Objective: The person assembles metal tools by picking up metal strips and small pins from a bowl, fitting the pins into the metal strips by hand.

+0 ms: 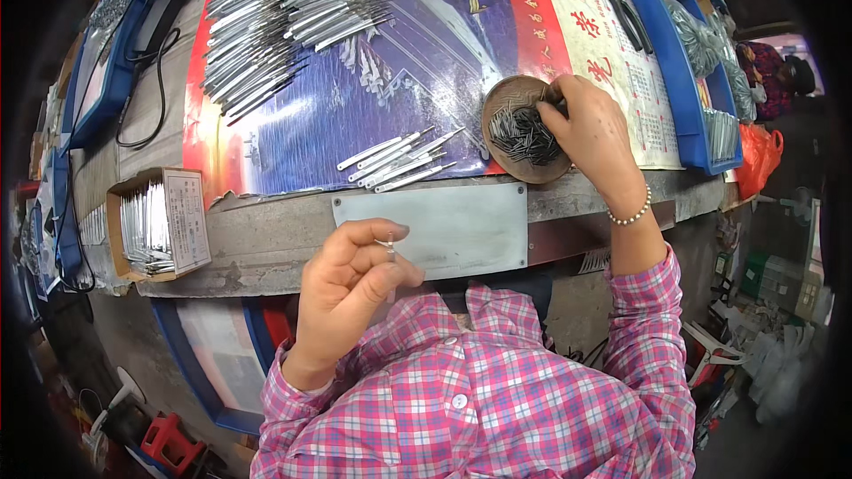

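Right of centre, my right hand (593, 129) dips into the bowl (524, 128) of pins (522, 135), fingertips hidden, grip unclear. Lower centre, my left hand (351, 288) pinches a small metal piece (389, 246) off the table edge (266, 253), its shape hard to read.

A single head-worn fisheye camera looks steeply down from above the person's chest onto the near edge of a workbench (266, 248), close enough that the plaid sleeves fill the lower frame. It faces forward across the bench, whose straight edges bow toward the dark circular rim. No second view shares the scene.
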Motion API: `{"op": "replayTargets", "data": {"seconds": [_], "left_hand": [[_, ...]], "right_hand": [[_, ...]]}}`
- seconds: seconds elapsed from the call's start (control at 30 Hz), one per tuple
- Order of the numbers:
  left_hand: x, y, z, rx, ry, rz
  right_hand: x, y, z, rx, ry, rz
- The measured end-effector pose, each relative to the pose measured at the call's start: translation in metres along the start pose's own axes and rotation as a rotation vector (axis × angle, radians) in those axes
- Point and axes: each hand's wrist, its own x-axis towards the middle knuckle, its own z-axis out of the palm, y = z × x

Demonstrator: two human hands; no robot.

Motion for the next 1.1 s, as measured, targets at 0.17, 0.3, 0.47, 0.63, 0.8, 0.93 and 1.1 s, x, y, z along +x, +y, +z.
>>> {"op": "replayTargets", "data": {"seconds": [0.17, 0.3, 0.47, 0.63, 0.8, 0.93, 1.1], "left_hand": [[-0.003, -0.001, 0.001, -0.020, 0.016, -0.058], [-0.003, -0.006, 0.000, -0.027, 0.005, -0.074], [0.000, -0.010, 0.002, 0.041, -0.041, -0.078], [0.003, -0.008, 0.005, 0.048, -0.016, -0.052], [0.008, -0.014, 0.009, 0.054, -0.011, -0.030], [0.011, -0.015, 0.016, 0.073, -0.055, -0.031], [0.010, -0.015, 0.020, 0.132, -0.058, -0.016]], "right_hand": [[0.008, -0.003, 0.009, -0.228, 0.022, -0.040], [0.014, -0.003, 0.010, -0.258, -0.006, -0.154], [0.021, 0.000, -0.003, -0.275, -0.236, -0.280], [0.008, -0.011, -0.018, 0.037, -0.289, -0.248], [-0.030, -0.027, -0.024, 0.941, -0.256, 0.073], [-0.054, -0.057, -0.019, 1.428, -0.381, 0.179], [-0.066, -0.081, -0.018, 1.604, -0.504, 0.259]]}}
